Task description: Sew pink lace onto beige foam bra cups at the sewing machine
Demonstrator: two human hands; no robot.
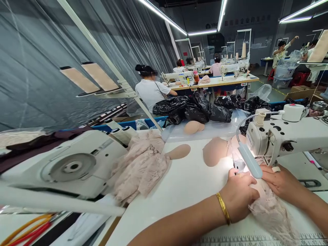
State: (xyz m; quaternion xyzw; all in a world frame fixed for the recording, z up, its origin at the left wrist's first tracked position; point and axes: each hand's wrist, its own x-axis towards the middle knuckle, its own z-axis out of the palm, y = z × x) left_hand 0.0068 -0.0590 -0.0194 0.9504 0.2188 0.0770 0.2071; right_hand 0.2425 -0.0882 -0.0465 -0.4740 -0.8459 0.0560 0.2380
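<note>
A white sewing machine [258, 136] stands at the right, its lamp [249, 160] shining on the work below the head. My left hand [238, 194], with a gold bracelet, has its fingers curled onto a piece of pale pink lace fabric [271, 215] just before the needle area. Flat on the same fabric lies my right hand [284, 182], fingers stretched toward the machine's foot; the lamp partly hides the fingertips and the stitching spot. Lace trails down toward the table's front edge. A beige moulded cup [216, 151] rests behind the machine's needle area.
Heaped lace pieces [143, 164] lie at the left with another cup [180, 151] beside them. Past these stands a second machine [69, 164] under thread cones [101, 77]. Black plastic bags [194, 107] line the table's far side. A person in white [151, 89] sits beyond.
</note>
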